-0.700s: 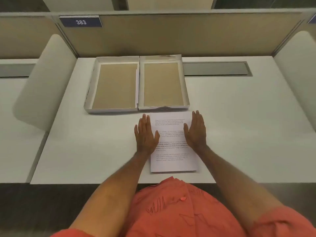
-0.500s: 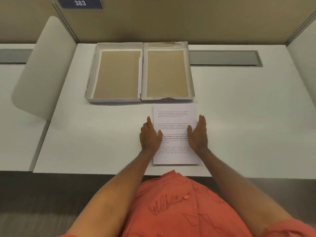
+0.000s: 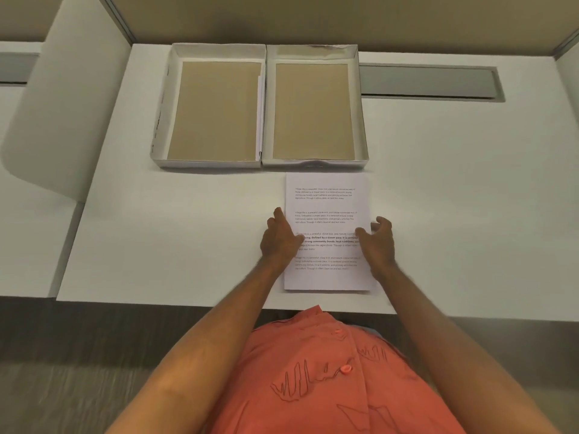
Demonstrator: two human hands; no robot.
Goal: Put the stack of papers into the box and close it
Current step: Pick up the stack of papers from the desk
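A stack of white printed papers [image 3: 326,195] lies flat on the white desk, just in front of me. My left hand [image 3: 279,238] rests at the stack's left edge with fingers curled. At the right edge sits my right hand [image 3: 377,241], fingers bent and apart, thumb over the sheet. Neither hand has lifted the papers. Beyond the stack a shallow white box lies open in two halves side by side, the left half [image 3: 216,51] and the right half [image 3: 360,120], both with brown cardboard floors and nothing inside.
The white desk [image 3: 454,198] has a grey cable slot [image 3: 429,83] at the back right. A tan partition wall [image 3: 313,17] runs behind the box. A rounded white divider panel [image 3: 62,104] stands at the left. The desk's front edge is close to my orange shirt.
Both hands slid back toward me along the stack's sides and went from flat to curled at its edges. The view tilted down and closer.
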